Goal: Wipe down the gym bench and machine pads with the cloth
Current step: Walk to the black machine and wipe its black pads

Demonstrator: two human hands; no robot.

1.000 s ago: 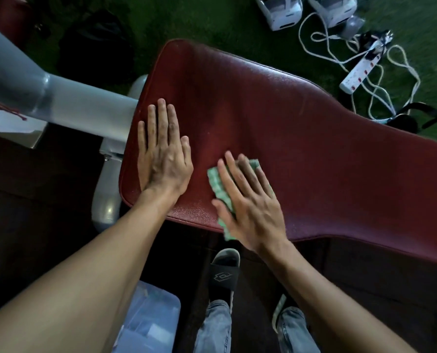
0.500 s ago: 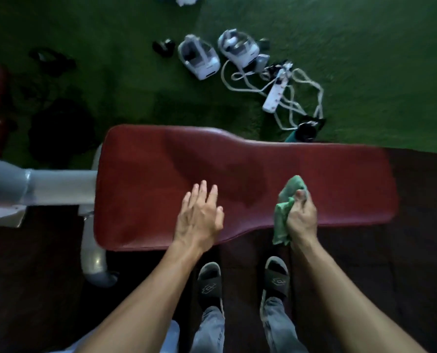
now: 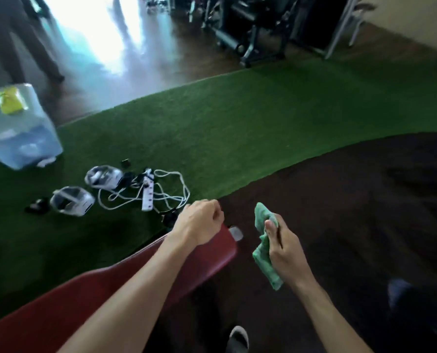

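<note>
The red padded gym bench (image 3: 90,296) runs from the lower left up to its far end near the middle of the view. My left hand (image 3: 199,222) hovers over that far end with the fingers curled into a loose fist and nothing in it. My right hand (image 3: 282,247) is off the bench, to the right of its end, above the dark floor mat. It grips a crumpled green cloth (image 3: 264,253) that hangs down from the fist.
On the green turf (image 3: 263,123) lie two white headsets (image 3: 72,200), a power strip (image 3: 147,192) with tangled white cables and a clear plastic bin (image 3: 18,131). Dark gym machines (image 3: 250,26) stand at the back. A person's legs (image 3: 16,39) show top left. My sandalled foot (image 3: 237,340) is below.
The view has swung up and to the right along the bench. Both hands have lifted off the pad; the right one carried the bunched cloth past the bench's end, and the left curled into a fist.
</note>
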